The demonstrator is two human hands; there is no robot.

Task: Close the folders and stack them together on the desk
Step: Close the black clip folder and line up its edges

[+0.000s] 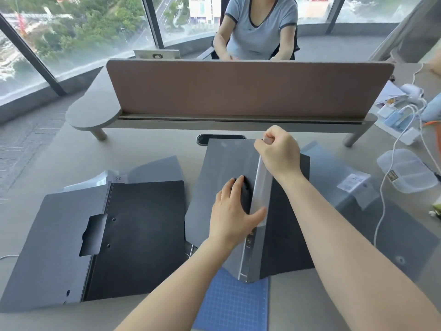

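A grey folder (222, 168) stands tent-like at the desk's centre, spine up, its covers sloping down on both sides. My left hand (232, 211) grips the spine near its lower half, thumb on the clear spine strip, fingers over the left cover. My right hand (279, 151) is closed on the far top end of the spine. A second grey folder (114, 235) lies open flat on the left, black inner side showing, with a "20" label. On the right lies a third, translucent grey folder (372, 225), flat under my right forearm.
A blue cutting mat (233, 304) lies at the front under the middle folder. A brown divider screen (238, 89) crosses the desk behind, with a person seated beyond it. On the right are a clear plastic box (405, 170), white cables (393, 149) and small packets.
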